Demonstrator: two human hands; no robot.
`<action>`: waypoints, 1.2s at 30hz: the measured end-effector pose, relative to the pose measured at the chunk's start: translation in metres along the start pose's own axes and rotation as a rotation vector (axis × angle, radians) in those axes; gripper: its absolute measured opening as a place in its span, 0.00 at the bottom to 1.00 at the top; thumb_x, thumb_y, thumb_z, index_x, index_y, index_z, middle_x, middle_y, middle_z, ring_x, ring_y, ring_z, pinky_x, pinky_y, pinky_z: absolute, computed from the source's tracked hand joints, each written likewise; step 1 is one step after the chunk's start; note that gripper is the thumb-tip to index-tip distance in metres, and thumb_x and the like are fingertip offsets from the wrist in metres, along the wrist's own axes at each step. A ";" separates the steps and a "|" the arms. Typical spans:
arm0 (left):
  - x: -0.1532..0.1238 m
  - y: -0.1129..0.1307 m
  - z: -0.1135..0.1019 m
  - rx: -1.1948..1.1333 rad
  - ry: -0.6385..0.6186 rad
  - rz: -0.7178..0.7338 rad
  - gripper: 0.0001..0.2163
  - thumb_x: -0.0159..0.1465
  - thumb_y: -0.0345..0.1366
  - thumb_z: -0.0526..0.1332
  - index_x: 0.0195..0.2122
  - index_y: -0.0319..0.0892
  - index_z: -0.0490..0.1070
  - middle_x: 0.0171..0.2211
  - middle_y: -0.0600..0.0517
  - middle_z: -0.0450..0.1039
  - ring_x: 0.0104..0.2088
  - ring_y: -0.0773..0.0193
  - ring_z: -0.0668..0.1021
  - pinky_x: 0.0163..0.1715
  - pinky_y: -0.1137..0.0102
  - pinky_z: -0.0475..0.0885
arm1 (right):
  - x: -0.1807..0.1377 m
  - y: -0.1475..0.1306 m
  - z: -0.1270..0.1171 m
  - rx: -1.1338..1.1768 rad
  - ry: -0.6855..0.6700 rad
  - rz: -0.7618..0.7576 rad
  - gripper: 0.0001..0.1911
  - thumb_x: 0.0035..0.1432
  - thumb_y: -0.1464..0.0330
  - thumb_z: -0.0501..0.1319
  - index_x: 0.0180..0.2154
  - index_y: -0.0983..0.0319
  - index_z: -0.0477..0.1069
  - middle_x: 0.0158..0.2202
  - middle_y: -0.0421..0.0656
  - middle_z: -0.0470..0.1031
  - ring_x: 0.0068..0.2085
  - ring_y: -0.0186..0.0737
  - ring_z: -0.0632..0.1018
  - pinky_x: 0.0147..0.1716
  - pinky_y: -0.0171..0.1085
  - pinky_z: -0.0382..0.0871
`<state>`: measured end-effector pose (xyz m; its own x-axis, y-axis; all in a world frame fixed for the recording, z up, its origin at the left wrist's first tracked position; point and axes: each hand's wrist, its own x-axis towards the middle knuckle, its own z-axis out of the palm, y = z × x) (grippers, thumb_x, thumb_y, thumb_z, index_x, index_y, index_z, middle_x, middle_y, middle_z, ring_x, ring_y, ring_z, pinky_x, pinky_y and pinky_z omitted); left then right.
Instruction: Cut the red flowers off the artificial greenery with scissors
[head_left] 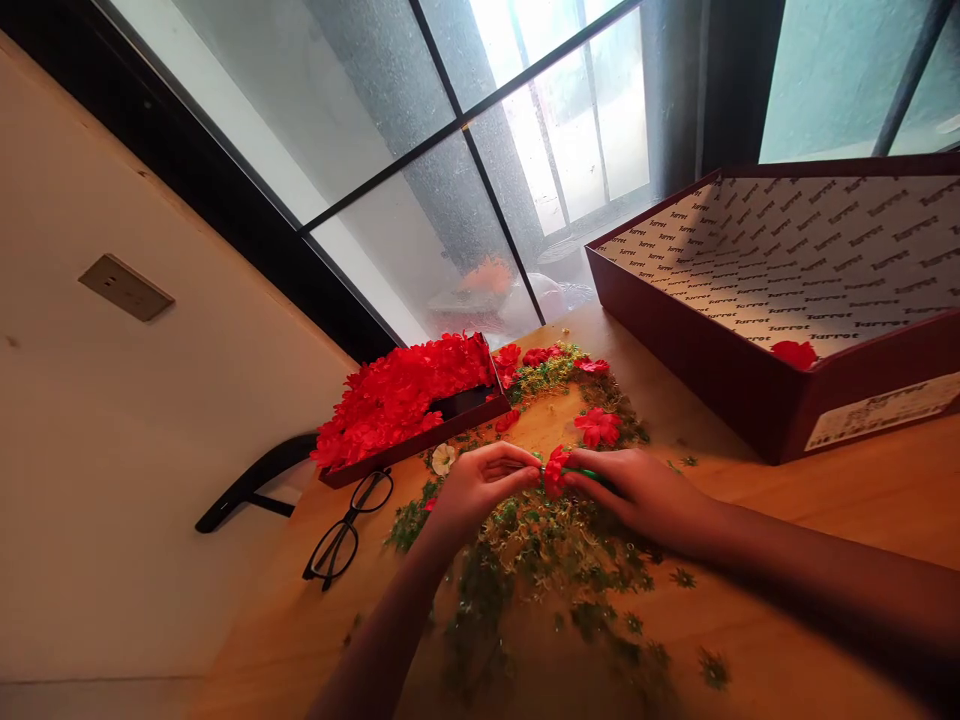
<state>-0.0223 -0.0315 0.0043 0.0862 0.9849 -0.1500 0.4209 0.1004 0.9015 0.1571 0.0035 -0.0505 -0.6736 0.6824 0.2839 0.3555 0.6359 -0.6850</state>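
My left hand (480, 490) and my right hand (637, 497) meet over the wooden table (840, 520), pinching a small red fabric flower (556, 472) from either side. A thin green stem (589, 474) runs from the flower into my right fingers, partly hidden by them. Below my hands spreads a loose heap of artificial green foliage (544, 560). A larger red fabric flower (598, 427) lies just beyond them, and a small white flower (443, 459) lies near my left hand.
A shallow dark red box (450, 432) heaped with red flowers stands at the far left of the table. Black glasses (346, 528) lie next to it. At right is a large dark red box (780, 290) with a printed lining, a red flower inside. A window (420, 130) and wall flank the table.
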 end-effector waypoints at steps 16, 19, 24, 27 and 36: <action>-0.015 0.011 0.012 0.331 0.025 0.208 0.06 0.52 0.36 0.59 0.28 0.40 0.70 0.27 0.52 0.74 0.29 0.67 0.75 0.31 0.75 0.70 | -0.010 0.003 0.008 -0.386 -0.066 -0.150 0.13 0.59 0.66 0.44 0.41 0.64 0.60 0.27 0.45 0.73 0.23 0.35 0.71 0.18 0.32 0.46; -0.015 0.013 0.009 0.200 0.010 0.149 0.08 0.51 0.37 0.60 0.32 0.40 0.69 0.30 0.52 0.73 0.32 0.65 0.76 0.34 0.73 0.71 | -0.008 -0.001 0.006 -0.355 -0.046 -0.083 0.16 0.60 0.62 0.40 0.38 0.63 0.61 0.24 0.44 0.73 0.23 0.35 0.72 0.18 0.31 0.47; -0.016 0.013 0.006 0.203 0.012 0.122 0.08 0.52 0.38 0.58 0.29 0.39 0.70 0.29 0.51 0.73 0.32 0.64 0.75 0.35 0.72 0.71 | -0.005 -0.004 0.005 -0.357 -0.072 -0.072 0.15 0.60 0.63 0.41 0.37 0.63 0.61 0.25 0.44 0.73 0.23 0.35 0.72 0.19 0.31 0.46; -0.016 0.013 0.006 0.251 0.006 0.162 0.07 0.52 0.38 0.58 0.28 0.40 0.71 0.28 0.52 0.73 0.31 0.65 0.75 0.33 0.73 0.71 | -0.005 -0.002 0.008 -0.395 -0.064 -0.084 0.13 0.59 0.64 0.42 0.37 0.63 0.62 0.25 0.43 0.73 0.23 0.35 0.72 0.18 0.31 0.45; -0.013 0.006 0.009 0.431 0.054 0.297 0.05 0.53 0.35 0.57 0.28 0.42 0.72 0.28 0.52 0.73 0.31 0.65 0.74 0.35 0.73 0.68 | -0.008 0.003 0.012 -0.503 -0.114 -0.154 0.20 0.48 0.75 0.53 0.46 0.65 0.57 0.30 0.43 0.74 0.22 0.32 0.71 0.17 0.33 0.41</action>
<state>-0.0125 -0.0451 0.0078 0.2160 0.9692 0.1181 0.7194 -0.2398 0.6519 0.1555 -0.0042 -0.0631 -0.7987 0.5419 0.2617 0.4947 0.8388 -0.2272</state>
